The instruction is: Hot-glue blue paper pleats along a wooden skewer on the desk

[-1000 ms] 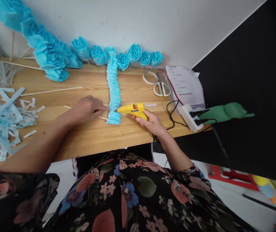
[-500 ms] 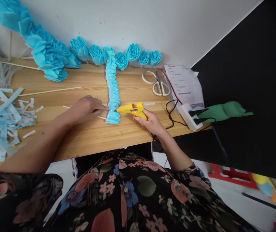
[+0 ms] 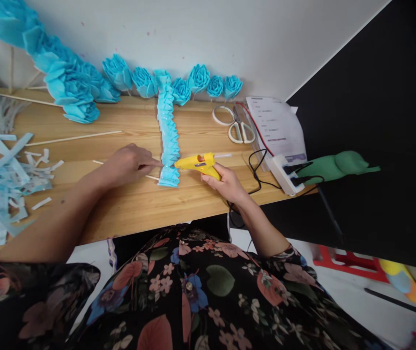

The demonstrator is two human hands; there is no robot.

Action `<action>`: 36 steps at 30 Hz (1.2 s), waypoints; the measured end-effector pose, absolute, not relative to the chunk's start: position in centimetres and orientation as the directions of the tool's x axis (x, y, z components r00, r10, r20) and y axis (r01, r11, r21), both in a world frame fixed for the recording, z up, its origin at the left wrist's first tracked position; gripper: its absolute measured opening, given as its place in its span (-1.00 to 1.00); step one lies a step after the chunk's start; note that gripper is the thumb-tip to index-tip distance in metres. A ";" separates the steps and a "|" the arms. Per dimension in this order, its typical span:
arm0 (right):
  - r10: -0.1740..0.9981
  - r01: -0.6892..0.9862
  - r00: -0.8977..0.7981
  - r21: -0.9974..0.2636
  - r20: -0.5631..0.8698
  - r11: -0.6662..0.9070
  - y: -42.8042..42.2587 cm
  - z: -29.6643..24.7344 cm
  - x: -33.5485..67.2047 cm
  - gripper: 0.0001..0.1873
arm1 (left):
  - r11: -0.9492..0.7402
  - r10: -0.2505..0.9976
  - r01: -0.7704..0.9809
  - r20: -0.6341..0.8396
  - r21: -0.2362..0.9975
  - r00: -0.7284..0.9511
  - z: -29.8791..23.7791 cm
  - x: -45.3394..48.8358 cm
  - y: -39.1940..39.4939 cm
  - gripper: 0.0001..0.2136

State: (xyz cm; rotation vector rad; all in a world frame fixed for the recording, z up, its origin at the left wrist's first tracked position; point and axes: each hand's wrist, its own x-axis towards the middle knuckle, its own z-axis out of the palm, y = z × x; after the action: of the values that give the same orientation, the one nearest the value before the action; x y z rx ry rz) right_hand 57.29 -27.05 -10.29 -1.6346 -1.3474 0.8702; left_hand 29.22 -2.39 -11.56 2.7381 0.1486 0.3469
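A pleated light-blue paper strip [image 3: 168, 131] lies lengthwise on the wooden table, its near end at the front. My left hand [image 3: 130, 163] reaches in from the left, index finger stretched out with its tip on the strip near that end; its other fingers are curled, and nothing shows in them. In my right hand [image 3: 226, 182] is a yellow hot glue gun [image 3: 195, 163], gripped by the handle. The nozzle points left and meets the strip close to my left fingertip. A clear glue stick [image 3: 223, 155] protrudes from the gun's back. A thin wooden stick [image 3: 152, 178] passes behind my left hand.
Blue paper roses [image 3: 198, 78] line the wall. Cut paper strips [image 3: 7, 180] are heaped at left, near another stick [image 3: 73, 138]. Scissors [image 3: 240, 131], a tape roll [image 3: 223, 115], printed papers [image 3: 275, 124] and a white power strip [image 3: 284, 177] with black cables are at right.
The whole view has shifted very slightly. Both hands, the glue gun and the paper strip keep the same places relative to each other.
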 end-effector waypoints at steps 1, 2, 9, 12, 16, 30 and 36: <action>0.983 0.419 0.185 -0.905 0.000 -0.079 -27.0 -10.3 57.3 -0.57 | -0.923 0.148 0.054 0.220 0.381 0.964 -11.5 29.2 -2.4 -0.58; 0.983 0.426 0.185 -0.901 0.003 -0.077 -27.0 -10.3 57.4 -0.56 | -0.923 0.145 0.050 0.223 0.382 0.964 -11.5 29.3 -2.4 -0.58; 0.985 0.506 0.169 -0.861 0.034 -0.057 -27.2 -10.4 57.8 -0.55 | -0.926 0.147 0.062 0.205 0.372 0.968 -11.7 29.1 -2.2 -0.58; 0.986 0.568 0.151 -0.822 0.066 -0.032 -27.5 -9.8 58.1 -0.59 | -0.928 0.139 0.057 0.199 0.369 0.970 -11.7 29.0 -2.2 -0.58; 0.985 0.562 0.150 -0.827 0.081 -0.018 -28.3 -8.4 58.9 -0.61 | -0.920 0.144 0.053 0.210 0.387 0.967 -11.7 29.1 -2.3 -0.59; 0.960 0.102 0.272 -0.990 -0.065 -0.095 -27.8 -11.3 57.4 -0.29 | -0.865 0.216 0.091 0.204 0.493 0.955 -11.8 28.9 -2.0 -0.62; 0.971 0.132 0.231 -0.986 -0.066 -0.099 -27.9 -11.5 57.5 -0.30 | -0.862 0.231 0.128 0.156 0.490 0.960 -11.6 28.8 -2.1 -0.63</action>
State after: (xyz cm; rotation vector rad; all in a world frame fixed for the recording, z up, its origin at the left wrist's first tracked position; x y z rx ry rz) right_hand 57.53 -27.90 -11.47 -1.4747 -1.0981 1.0253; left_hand 28.85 -2.08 -11.65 2.6185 0.2554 0.2870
